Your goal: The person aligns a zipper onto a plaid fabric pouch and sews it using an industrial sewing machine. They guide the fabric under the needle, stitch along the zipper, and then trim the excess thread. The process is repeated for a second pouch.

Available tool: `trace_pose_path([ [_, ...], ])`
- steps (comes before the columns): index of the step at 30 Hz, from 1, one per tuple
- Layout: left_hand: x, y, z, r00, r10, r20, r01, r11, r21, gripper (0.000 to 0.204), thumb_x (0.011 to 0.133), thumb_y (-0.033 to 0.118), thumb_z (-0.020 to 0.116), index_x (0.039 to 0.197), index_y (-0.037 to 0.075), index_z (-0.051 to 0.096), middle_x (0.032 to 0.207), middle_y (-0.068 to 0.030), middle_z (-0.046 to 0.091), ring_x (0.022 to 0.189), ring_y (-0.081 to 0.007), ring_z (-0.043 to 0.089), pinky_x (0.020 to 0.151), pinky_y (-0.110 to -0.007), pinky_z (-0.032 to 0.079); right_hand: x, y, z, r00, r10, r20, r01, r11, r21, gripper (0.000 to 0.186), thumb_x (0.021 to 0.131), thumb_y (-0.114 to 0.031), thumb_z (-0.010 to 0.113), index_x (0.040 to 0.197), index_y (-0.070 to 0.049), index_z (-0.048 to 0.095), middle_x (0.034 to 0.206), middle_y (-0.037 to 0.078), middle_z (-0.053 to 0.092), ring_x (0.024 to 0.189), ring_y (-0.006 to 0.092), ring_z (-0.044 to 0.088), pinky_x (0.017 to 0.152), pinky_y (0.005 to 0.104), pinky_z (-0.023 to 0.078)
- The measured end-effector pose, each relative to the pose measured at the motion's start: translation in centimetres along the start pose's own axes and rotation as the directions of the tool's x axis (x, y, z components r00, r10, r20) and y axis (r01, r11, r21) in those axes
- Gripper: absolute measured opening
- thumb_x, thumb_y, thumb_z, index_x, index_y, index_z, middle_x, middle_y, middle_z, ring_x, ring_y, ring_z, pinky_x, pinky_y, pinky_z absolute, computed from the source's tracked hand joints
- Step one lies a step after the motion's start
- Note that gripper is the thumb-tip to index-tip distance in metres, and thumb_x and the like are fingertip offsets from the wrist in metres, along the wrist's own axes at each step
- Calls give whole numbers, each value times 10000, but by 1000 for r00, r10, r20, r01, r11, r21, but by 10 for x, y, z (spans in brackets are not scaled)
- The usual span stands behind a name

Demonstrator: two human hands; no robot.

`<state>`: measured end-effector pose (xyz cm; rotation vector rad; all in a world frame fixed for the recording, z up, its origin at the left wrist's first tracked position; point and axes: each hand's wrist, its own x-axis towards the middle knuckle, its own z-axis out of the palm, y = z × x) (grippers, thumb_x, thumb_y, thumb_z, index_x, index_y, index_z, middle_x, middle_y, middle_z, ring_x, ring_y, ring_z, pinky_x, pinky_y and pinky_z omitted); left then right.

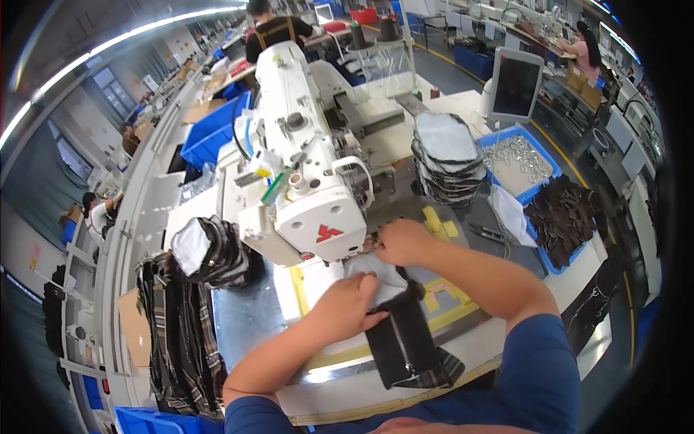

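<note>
A white industrial sewing machine stands in front of me, its head over the work plate. Below the head lies a sewn fabric piece, pale grey on top, with a black strip and a zipper hanging toward me and a plaid corner at its end. My left hand is closed on the pale part, thumb and fingers pressing the cloth. Close beside the needle area, my right hand is closed in a pinch at the far edge of the piece. What its fingertips hold is hidden.
Stacked fabric pieces stand at left and at right. Plaid cloth hangs at the left edge. At right are a blue tray of metal parts, dark cloth pieces, thread snips and a screen.
</note>
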<state>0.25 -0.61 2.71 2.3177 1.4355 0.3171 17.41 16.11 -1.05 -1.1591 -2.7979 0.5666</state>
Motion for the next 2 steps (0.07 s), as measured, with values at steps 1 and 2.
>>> trace_pose_path([
  [1,3,4,1,1000,9,16,-9,1000,8,632,884,332,849,1252,-71,530,1272,-319,681,1196,-500,669,1041,-518,536,-2,7,0,1000,10,0,-10,1000,-11,407,855,-347,672,978,13,818,979,244,789,971,438,773,920,524,625],
  [2,6,5,10,999,20,35,-20,1000,11,625,884,337,849,1254,-57,534,1306,-312,675,1214,-496,666,1049,-518,536,-1,21,1,997,-3,79,3,1000,0,426,874,-369,675,1032,-5,829,1104,255,793,1085,421,767,970,529,616],
])
